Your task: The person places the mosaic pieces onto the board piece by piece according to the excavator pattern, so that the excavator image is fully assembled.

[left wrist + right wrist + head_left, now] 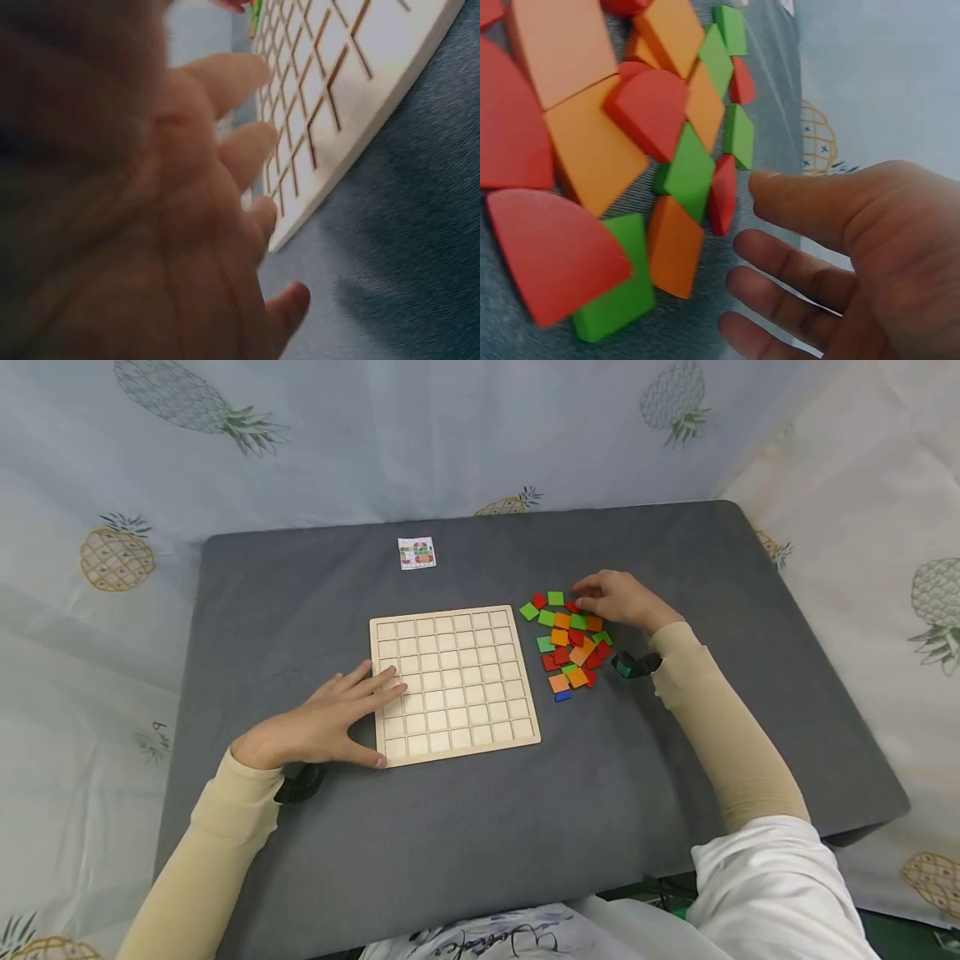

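Note:
A pale wooden board (457, 681) with a grid of square cells lies on the grey table, its cells bare. My left hand (330, 718) rests at the board's left side, fingers spread over the edge and thumb at the near left corner. Right of the board lies a loose pile of orange, green and red pieces, some square and some with a rounded side. My right hand (621, 597) is at the pile's far edge, beside a red rounded piece (724, 195). Nothing shows between its thumb and slightly bent fingers. Whether they touch the piece is unclear.
A small card (417, 552) printed with a coloured pattern lies beyond the board. One blue piece (562, 697) sits at the pile's near end. The grey cloth-covered table (465, 835) is bordered by a pale curtain (420, 443) with pineapple prints at the back and sides.

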A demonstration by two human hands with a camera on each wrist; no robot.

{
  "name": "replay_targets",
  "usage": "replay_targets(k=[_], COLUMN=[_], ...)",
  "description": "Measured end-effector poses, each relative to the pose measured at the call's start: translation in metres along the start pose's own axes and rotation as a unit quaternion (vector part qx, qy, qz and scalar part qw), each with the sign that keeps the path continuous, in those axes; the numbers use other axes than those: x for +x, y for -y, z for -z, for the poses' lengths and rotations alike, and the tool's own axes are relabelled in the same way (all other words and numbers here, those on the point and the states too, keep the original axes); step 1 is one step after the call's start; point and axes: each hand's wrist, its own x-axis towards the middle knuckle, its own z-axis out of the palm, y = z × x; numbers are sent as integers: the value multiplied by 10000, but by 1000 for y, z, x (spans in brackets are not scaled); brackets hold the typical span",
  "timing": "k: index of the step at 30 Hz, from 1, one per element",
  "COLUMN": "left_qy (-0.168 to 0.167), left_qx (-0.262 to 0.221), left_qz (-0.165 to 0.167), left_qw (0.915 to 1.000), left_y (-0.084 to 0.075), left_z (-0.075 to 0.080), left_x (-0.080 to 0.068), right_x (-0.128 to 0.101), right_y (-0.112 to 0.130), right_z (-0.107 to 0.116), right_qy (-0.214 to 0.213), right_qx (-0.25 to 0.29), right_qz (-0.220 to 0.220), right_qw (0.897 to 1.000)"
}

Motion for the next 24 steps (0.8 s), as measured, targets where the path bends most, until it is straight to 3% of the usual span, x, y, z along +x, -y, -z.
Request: replay_targets(k=[4, 14, 24], left_qy=[138, -80, 62], left_qx=[240, 250, 322], left_qz=[41, 206, 230], left_qw=[9996, 9994, 9992], left_y=[-1, -2, -8], left_z=[-11, -23, -15], left_x=[3, 13, 30], right_x=[1, 9, 5], right_y=[-3, 0, -5], right_z=[-5, -6, -1], right_qy=[-106, -271, -661], right_qx=[-152, -418, 735], right_qz=[53, 200, -284], right_qw=[9998, 9986, 9947])
